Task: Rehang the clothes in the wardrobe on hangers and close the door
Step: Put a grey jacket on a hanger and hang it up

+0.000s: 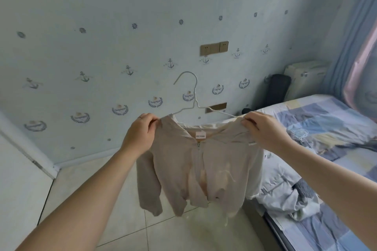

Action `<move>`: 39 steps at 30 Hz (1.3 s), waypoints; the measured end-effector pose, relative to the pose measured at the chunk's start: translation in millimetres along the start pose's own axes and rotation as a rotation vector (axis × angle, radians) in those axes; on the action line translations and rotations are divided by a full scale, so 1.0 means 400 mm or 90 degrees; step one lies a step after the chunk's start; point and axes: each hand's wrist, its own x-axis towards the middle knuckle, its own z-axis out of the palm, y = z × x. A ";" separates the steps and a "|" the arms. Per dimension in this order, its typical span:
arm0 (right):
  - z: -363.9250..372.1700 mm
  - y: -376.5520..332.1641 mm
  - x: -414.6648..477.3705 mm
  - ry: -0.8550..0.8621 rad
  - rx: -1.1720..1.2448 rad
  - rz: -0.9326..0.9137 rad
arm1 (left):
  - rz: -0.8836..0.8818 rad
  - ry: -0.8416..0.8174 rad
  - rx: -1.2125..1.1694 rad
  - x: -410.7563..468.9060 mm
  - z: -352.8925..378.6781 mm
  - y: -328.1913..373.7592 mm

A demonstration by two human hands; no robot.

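Pinching each shoulder of the hoodie point(201, 171), the left hand point(140, 132) and right hand point(263, 130) stretch it across the hanger point(193, 96), likely seating it squarely before hanging.

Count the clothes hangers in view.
1: a white wire hanger, threaded into the beige zip jacket that the left hand and right hand hold up by its shoulders. A faint wire outline on the bed may be another; I cannot tell.

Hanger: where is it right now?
Head view, centre: the white wire hanger sits in the shoulders of the beige jacket, which the left hand and right hand hold up in front of the wall, left of the bed.
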 end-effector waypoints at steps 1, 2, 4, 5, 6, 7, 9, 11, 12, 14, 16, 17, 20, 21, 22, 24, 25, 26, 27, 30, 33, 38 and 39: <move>-0.014 -0.029 -0.016 0.009 0.010 -0.015 | -0.006 0.019 0.005 -0.036 -0.031 0.010; -0.029 -0.057 -0.035 0.018 0.023 -0.028 | -0.012 0.038 0.009 -0.072 -0.060 0.021; -0.059 -0.109 -0.078 0.034 0.047 -0.054 | -0.018 0.076 0.019 -0.147 -0.115 0.049; -0.074 -0.133 -0.101 0.042 0.055 -0.066 | -0.020 0.095 0.024 -0.183 -0.142 0.065; -0.090 -0.156 -0.123 0.049 0.061 -0.078 | -0.020 0.113 0.029 -0.220 -0.169 0.082; -0.107 -0.178 -0.143 0.052 0.066 -0.089 | -0.019 0.133 0.031 -0.256 -0.195 0.097; -0.138 -0.217 -0.182 0.059 0.079 -0.111 | -0.019 0.168 0.042 -0.324 -0.243 0.126; -0.166 -0.252 -0.213 0.066 0.091 -0.130 | -0.018 0.195 0.061 -0.383 -0.294 0.155; -0.180 -0.268 -0.223 0.071 0.098 -0.141 | -0.016 0.209 0.068 -0.404 -0.318 0.169; -0.215 -0.310 -0.249 0.079 0.112 -0.166 | -0.009 0.231 0.087 -0.457 -0.377 0.204; -0.253 -0.360 -0.267 0.092 0.135 -0.183 | 0.004 0.260 0.109 -0.502 -0.443 0.241; -0.272 -0.385 -0.274 0.103 0.144 -0.190 | 0.010 0.281 0.124 -0.520 -0.477 0.259; -0.328 -0.468 -0.292 0.139 0.169 -0.208 | 0.031 0.339 0.162 -0.571 -0.582 0.314; -0.346 -0.498 -0.298 0.155 0.178 -0.218 | 0.042 0.361 0.173 -0.587 -0.617 0.334; -0.366 -0.530 -0.303 0.172 0.186 -0.230 | 0.050 0.388 0.185 -0.602 -0.652 0.354; -0.407 -0.593 -0.315 0.203 0.208 -0.247 | 0.066 0.442 0.207 -0.629 -0.721 0.390; -0.427 -0.627 -0.319 0.217 0.217 -0.258 | 0.080 0.464 0.221 -0.643 -0.757 0.406; -0.448 -0.661 -0.321 0.234 0.223 -0.273 | 0.094 0.482 0.236 -0.658 -0.797 0.421; -0.468 -0.694 -0.321 0.249 0.229 -0.294 | 0.109 0.498 0.252 -0.673 -0.838 0.434; -0.525 -0.798 -0.318 0.289 0.259 -0.364 | 0.150 0.546 0.307 -0.718 -0.967 0.466; -0.576 -0.916 -0.314 0.329 0.281 -0.427 | 0.185 0.602 0.364 -0.765 -1.104 0.494; -0.660 -1.143 -0.319 0.387 0.309 -0.519 | 0.213 0.689 0.441 -0.846 -1.342 0.530; -0.675 -1.188 -0.321 0.394 0.315 -0.529 | 0.213 0.707 0.455 -0.862 -1.388 0.533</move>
